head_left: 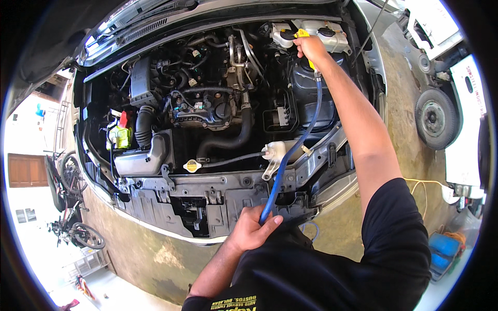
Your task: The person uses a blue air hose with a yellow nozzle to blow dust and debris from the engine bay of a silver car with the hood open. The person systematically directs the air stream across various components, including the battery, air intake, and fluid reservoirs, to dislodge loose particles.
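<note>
My right hand [313,50] reaches to the far right of the engine bay, its fingers wrapped around a yellow air blow gun [302,33]. The gun is just over the white plastic reservoirs [309,26], which have black caps. From the gun's lower end a blue air hose [282,171] runs down across the bay's front edge. Near my body, my left hand [251,228] is closed around this hose, thumb pointing right. My right fingers partly cover the gun, and its nozzle tip is hard to make out.
The engine [202,111] fills the open bay, with a black air filter box [142,80], battery [120,136], radiator cap [192,166] and white coolant bottle [275,153] around it. A prop rod [372,28] stands at right. Another vehicle's wheel [434,119] and a bicycle [85,236] flank the car.
</note>
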Demonstrator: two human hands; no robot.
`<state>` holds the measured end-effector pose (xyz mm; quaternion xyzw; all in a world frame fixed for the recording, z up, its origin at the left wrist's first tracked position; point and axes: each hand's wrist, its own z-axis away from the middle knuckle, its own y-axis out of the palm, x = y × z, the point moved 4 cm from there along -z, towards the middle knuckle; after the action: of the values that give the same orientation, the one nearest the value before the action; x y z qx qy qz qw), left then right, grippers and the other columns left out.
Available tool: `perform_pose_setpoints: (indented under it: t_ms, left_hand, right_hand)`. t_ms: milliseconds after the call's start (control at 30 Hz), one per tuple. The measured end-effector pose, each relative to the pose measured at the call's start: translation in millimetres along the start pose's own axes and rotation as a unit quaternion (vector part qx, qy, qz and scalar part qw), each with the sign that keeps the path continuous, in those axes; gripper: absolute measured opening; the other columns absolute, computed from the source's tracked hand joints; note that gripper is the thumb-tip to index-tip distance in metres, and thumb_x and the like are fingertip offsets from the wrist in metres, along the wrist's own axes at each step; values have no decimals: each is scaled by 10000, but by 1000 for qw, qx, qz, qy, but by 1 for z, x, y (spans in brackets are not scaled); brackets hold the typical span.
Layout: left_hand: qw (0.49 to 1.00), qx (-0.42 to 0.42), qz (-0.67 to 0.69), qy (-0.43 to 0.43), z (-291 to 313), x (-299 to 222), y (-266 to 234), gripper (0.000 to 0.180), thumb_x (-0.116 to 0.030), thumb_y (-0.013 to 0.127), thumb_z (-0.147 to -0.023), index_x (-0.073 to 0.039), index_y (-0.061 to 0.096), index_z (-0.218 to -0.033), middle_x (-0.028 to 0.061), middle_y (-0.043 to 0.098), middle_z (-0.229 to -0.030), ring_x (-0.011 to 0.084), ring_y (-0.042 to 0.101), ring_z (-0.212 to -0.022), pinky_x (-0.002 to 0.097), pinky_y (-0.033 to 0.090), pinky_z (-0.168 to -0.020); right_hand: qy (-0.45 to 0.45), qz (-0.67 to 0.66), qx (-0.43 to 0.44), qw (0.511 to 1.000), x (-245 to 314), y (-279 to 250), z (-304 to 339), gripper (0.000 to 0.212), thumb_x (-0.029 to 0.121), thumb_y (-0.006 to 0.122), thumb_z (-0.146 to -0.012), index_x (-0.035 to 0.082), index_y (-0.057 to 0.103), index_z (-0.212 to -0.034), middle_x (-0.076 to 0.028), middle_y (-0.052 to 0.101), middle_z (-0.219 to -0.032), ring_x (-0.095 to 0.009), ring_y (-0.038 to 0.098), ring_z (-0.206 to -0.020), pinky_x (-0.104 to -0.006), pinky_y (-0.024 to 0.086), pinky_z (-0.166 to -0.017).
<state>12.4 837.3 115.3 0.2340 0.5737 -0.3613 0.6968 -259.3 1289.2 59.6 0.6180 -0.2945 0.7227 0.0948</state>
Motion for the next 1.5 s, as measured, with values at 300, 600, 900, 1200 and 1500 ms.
perform_pose_setpoints:
  t_ms: [300, 600, 900, 1200, 1500]
  left_hand:
    - [1000, 20, 10, -12, 2, 9, -5, 388, -270, 770, -920, -41, 528, -721, 87, 494, -558, 214, 479, -496, 375, 416, -510]
    - [1000, 10, 8, -2, 1, 5, -12, 379, -243, 762, -929, -45, 521, -715, 83, 492, -561, 205, 480, -495, 368, 414, -509]
    - [1000, 17, 20, 4, 3, 8, -13, 381, -249, 752, -941, -42, 527, -713, 78, 490, -561, 198, 475, -498, 366, 415, -512]
    - [1000, 13, 16, 20, 1, 10, -6, 387, -227, 754, -936, -40, 515, -696, 78, 475, -561, 208, 450, -498, 371, 388, -500]
    - [1000, -4, 13, 4, 9, 8, -12, 367, -232, 754, -940, -27, 543, -720, 107, 500, -560, 240, 479, -493, 382, 416, -512]
  right_hand:
    - [7, 87, -12, 996, 12, 20, -2, 225, 188, 695, -909, 5, 644, -788, -24, 588, -668, -154, 549, -544, -343, 431, -559]
    - [2, -36, -69, 997, 4, 12, -20, 173, 160, 679, -919, 41, 663, -794, -20, 585, -643, -160, 550, -537, -330, 437, -566]
    - [106, -30, -39, 993, -14, -24, -5, 126, 144, 645, -910, 57, 616, -825, -26, 568, -691, -170, 546, -571, -331, 495, -603]
    - [-9, -57, 24, 998, 1, 2, 8, 177, 161, 684, -900, 36, 626, -789, -31, 584, -651, -171, 572, -553, -344, 456, -586]
    - [8, 52, -54, 997, -18, 18, 5, 303, 241, 700, -855, -60, 706, -830, -136, 677, -645, -249, 681, -574, -392, 517, -591]
